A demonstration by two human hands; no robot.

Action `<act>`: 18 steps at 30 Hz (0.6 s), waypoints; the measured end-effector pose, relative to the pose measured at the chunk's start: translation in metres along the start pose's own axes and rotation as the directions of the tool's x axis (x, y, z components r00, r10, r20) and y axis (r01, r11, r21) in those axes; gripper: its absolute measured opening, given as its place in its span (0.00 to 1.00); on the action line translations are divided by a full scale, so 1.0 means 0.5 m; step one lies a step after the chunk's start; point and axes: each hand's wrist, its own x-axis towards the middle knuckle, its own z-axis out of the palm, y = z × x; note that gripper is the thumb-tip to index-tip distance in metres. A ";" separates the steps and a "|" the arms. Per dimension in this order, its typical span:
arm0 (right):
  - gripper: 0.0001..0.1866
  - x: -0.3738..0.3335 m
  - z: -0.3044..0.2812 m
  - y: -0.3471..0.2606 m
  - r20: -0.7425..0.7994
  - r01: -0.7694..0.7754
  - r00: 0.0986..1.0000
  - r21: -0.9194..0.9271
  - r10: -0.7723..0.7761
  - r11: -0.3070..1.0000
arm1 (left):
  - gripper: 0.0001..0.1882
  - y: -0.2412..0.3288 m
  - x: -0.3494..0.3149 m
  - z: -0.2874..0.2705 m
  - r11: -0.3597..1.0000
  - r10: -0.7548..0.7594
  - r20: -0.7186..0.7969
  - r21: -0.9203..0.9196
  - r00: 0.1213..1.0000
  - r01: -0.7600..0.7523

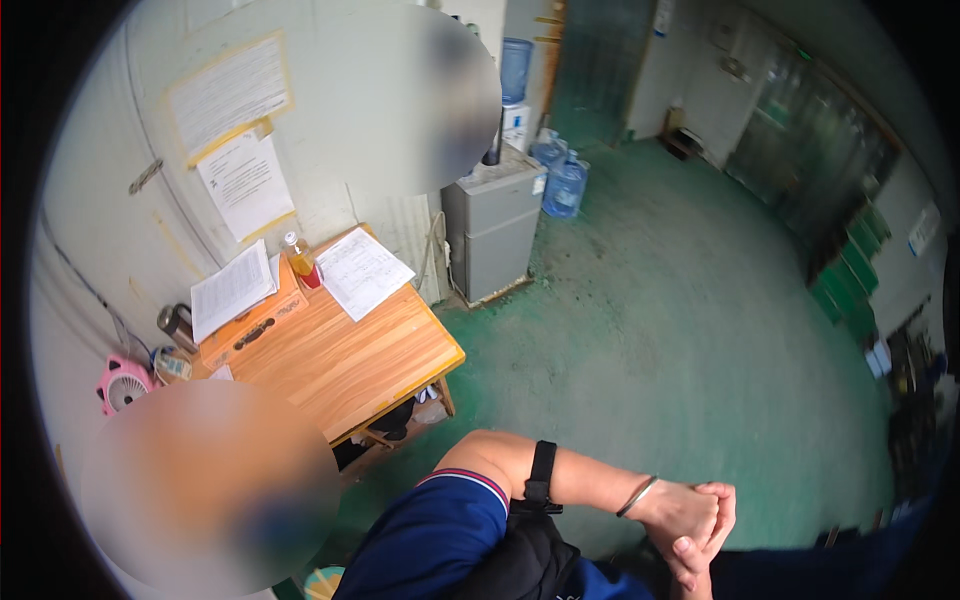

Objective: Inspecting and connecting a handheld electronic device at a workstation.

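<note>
My left arm, in a dark blue sleeve with a striped cuff, reaches across to the right. A black strap (541,472) circles the forearm and a thin metal bracelet (638,496) sits at the wrist. My left hand (672,514) is closed, its fingers mostly hidden. Coming up from the lower edge, my right hand (722,520) wraps round it, fingers over the far side and thumb on the near side. Whether anything lies between the two hands is hidden. Both hands are held over the green floor (640,340), apart from the desk.
To the left stands a wooden desk (370,355) with papers (362,270), a bottle (302,262) and a flask (178,326). A pink fan (124,384) is beside it. Beyond are a grey cabinet (492,235) and water jugs (566,188). Green crates (850,265) line the right. Two round patches are blurred.
</note>
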 end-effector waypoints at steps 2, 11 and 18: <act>0.35 0.058 0.017 0.068 -0.045 0.220 0.975 0.060 -0.217 0.974 | 0.22 -0.052 -0.016 -0.007 0.987 0.021 -0.151 0.160 0.988 0.004; 0.23 0.510 0.043 0.224 -0.052 0.735 0.677 0.076 -0.734 0.673 | 0.21 -0.376 -0.010 -0.306 0.789 0.262 -0.187 0.606 0.947 -0.099; 0.17 0.813 0.019 0.497 -0.059 -0.047 0.995 0.445 0.082 0.894 | 0.13 -0.658 -0.029 -0.490 0.797 0.040 -0.236 0.593 0.971 0.111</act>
